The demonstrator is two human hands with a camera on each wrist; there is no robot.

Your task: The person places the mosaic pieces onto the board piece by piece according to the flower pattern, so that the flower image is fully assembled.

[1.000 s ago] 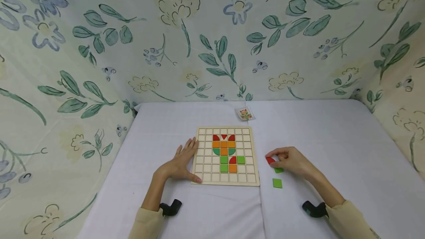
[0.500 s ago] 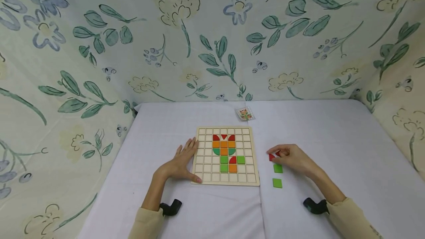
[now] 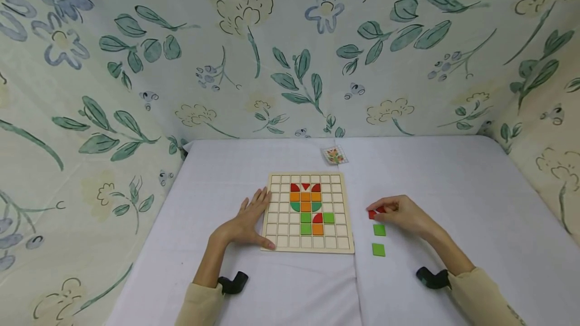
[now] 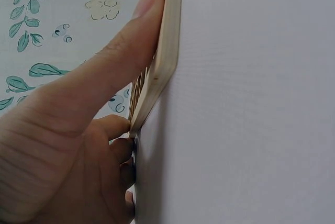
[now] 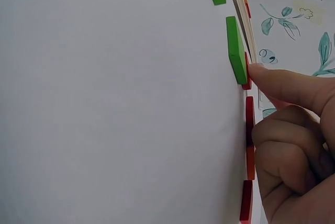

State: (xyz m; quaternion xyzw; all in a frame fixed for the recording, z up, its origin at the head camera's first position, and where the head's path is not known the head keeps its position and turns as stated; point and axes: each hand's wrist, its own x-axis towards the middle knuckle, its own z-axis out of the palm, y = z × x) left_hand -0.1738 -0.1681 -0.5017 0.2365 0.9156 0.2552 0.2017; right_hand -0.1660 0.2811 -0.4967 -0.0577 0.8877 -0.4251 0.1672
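My left hand [image 3: 244,223] rests with spread fingers along the left edge of a wooden grid board [image 3: 283,243]. Its thumb [image 4: 141,20] lies on the near corner. Red, orange and green tiles fill several squares in a tulip-like pattern [image 3: 305,197]. Right of the board, my right hand [image 3: 403,213] pinches a small red tile [image 3: 372,214] between thumb and forefinger, low over the cloth. Another red tile [image 3: 381,210] shows partly behind the fingers. The right wrist view shows more red pieces [image 5: 250,137] beside the curled fingers.
Two green square tiles [image 3: 379,230] lie in a column below the right hand. A small picture card [image 3: 334,155] sits beyond the board's far edge. White cloth covers the table [image 3: 435,175], and floral fabric [image 3: 290,89] hangs behind it.
My right hand has moved slightly away and to the right with the red tile, uncovering the upper green tile. The left hand and board have stayed put.
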